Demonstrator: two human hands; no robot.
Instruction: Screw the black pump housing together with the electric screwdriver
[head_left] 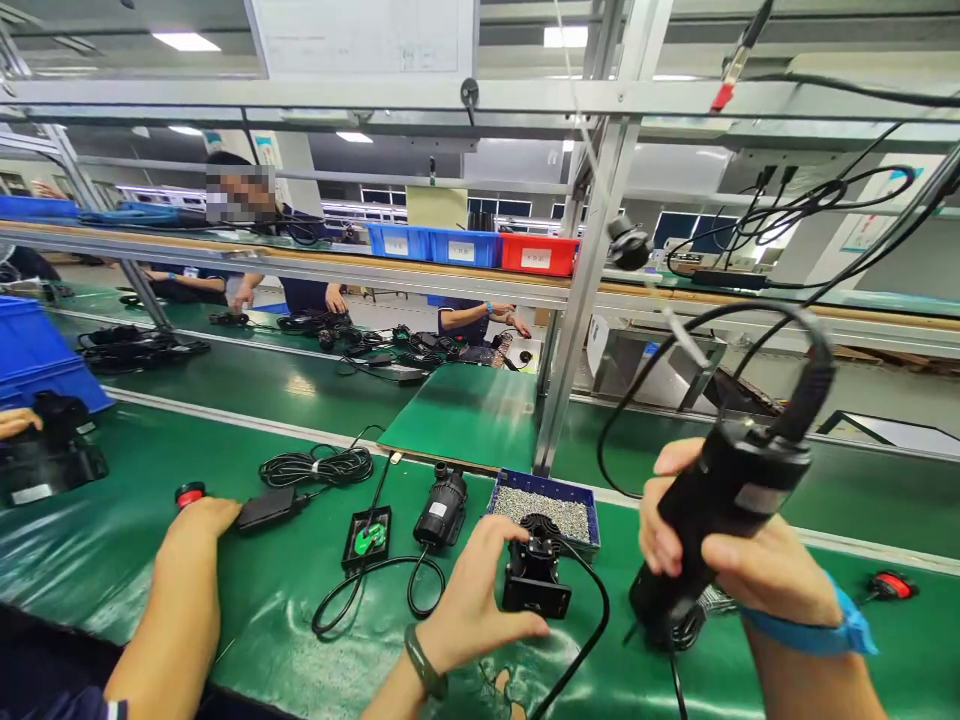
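In my right hand (720,540), with a blue band at the wrist, is a black corded electric screwdriver (720,510), tilted, its cable end up and its lower end toward the bench. My left hand (480,590), wearing a dark bracelet, has thumb and fingers spread in a C beside a black pump (538,570) with a flat front plate. Its fingertips are at the pump's left edge; whether they touch it I cannot tell. A black cable runs from the pump toward the front edge. Just behind stands a blue tray (596,520) of small metal screws.
A second black pump (441,508) and an open black box with green inside (367,538) lie left of my hands. A co-worker's arm (180,590) reaches in at left, near a coiled cable (315,466). A metal post (574,330) rises behind the tray. Other people work across the line.
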